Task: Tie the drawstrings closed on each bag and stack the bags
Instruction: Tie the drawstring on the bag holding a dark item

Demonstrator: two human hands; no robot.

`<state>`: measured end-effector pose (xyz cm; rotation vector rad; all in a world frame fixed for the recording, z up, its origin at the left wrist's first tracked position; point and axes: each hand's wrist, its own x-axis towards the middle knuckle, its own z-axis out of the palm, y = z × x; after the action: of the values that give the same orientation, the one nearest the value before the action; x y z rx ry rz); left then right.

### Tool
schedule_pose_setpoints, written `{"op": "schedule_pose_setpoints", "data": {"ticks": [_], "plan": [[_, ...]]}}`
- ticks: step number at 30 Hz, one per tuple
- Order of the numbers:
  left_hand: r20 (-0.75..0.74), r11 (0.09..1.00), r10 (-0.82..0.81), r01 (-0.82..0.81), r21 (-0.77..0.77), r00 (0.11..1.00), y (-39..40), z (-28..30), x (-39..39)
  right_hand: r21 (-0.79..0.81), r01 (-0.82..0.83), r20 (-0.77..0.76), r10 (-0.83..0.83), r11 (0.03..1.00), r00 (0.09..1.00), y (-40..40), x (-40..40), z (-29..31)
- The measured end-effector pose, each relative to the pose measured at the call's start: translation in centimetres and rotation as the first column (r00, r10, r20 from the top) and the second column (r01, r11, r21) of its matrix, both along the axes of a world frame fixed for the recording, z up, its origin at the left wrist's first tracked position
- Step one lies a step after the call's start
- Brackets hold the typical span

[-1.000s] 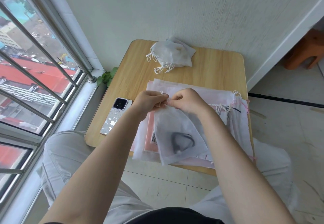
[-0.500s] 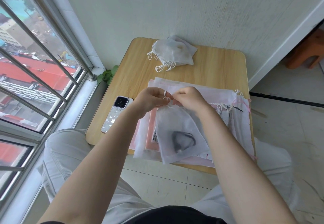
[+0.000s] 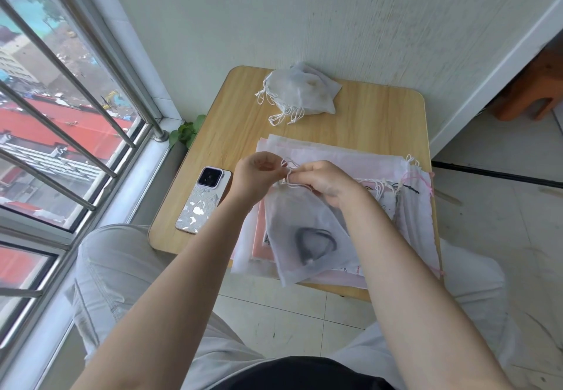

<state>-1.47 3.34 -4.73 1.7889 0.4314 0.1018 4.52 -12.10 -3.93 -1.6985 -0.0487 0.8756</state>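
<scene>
Head view | two hands: left hand (image 3: pixel 259 176), right hand (image 3: pixel 326 179) fingers pinching one bag's (image 3: pixel 307 231) drawstrings (image 3: pixel 289 173) | one phone (image 3: pixel 203 200)

Both bare forearms reach forward from the bottom of the view and angle in toward each other, so the hands meet in the middle. Left hand (image 3: pixel 257 176) has its fingers curled in, pinching the thin white drawstring (image 3: pixel 288 173). Right hand (image 3: pixel 324 180) sits just beside it, knuckles up, fingertips pinching the same string.
</scene>
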Motion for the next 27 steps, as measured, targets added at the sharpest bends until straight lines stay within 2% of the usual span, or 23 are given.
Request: {"op": "schedule_pose_setpoints", "data": {"ticks": [4, 7, 11, 15, 20, 25, 26, 27], "plan": [[-0.045, 0.974, -0.031, 0.020, -0.224, 0.998, -0.2, 0.6, -0.2, -0.057, 0.100, 0.015, -0.099, 0.993, 0.995, 0.2, -0.1, 0.5], [-0.064, 0.954, -0.028, 0.008, -0.299, 0.998, -0.3, 0.6, -0.2, -0.084, 0.135, 0.002, -0.136, 0.987, 0.991, 0.3, 0.1, 0.8], [-0.082, 0.951, -0.009, -0.017, -0.310, 0.997, -0.4, 0.5, -0.3, -0.001, 0.158, -0.017, -0.158, 0.987, 0.987, 0.0, 0.3, 0.6], [-0.083, 0.951, -0.019, -0.008, -0.310, 0.996, -0.3, 0.5, -0.3, 0.204, 0.306, -0.028, -0.307, 0.930, 0.951, -0.1, 0.4, 0.6], [-0.101, 0.947, 0.000, -0.032, -0.321, 0.995, -0.3, 0.2, -0.3, 0.366, 0.480, -0.189, -0.442, 0.797, 0.877, 0.1, 0.8, 0.6], [-0.187, 0.956, 0.062, -0.113, -0.272, 0.980, -0.2, -0.4, -0.3, 0.523, 0.597, -0.435, -0.412, 0.609, 0.801, -0.2, 0.9, 1.4], [-0.210, 0.953, 0.088, -0.144, -0.266, 0.974, -0.2, -0.4, -0.4, 0.528, 0.601, -0.452, -0.400, 0.600, 0.797, -0.3, 0.8, 1.4], [-0.235, 0.949, 0.121, -0.182, -0.258, 0.965, 0.0, -0.5, -0.4, 0.507, 0.586, -0.427, -0.406, 0.632, 0.808, -0.3, 0.9, 1.5]]}}
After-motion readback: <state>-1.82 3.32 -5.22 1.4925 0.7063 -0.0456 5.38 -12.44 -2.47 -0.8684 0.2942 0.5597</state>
